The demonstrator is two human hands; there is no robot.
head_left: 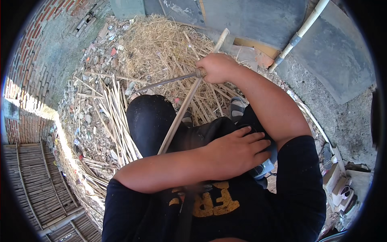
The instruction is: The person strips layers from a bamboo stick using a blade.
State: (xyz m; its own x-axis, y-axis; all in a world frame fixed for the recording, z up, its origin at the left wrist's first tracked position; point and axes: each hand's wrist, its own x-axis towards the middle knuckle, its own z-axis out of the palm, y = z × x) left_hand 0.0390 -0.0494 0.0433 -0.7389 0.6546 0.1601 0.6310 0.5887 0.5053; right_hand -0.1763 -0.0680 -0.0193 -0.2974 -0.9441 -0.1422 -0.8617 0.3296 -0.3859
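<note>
My right hand (217, 67) is closed round the handle of a long, narrow knife (169, 80). Its dark blade points left and curves at the tip. A pale bamboo strip (183, 111) slants past that fist, crossing the blade close to the handle. The strip's lower end disappears behind my left forearm. Whether the right fingers also grip the strip, I cannot tell. Across my lap lies my left hand (238, 153), palm down with fingers spread, holding nothing. Partly beneath it is a light-blue device (262, 168) with a dark grille.
Split bamboo strips (117, 117) lie piled left of my knee. Ahead is a heap of straw-like shavings (157, 44) on stony ground. A brick wall (44, 48) stands left, grey panels (254, 18) ahead, and a pale pipe (298, 36) leans at right.
</note>
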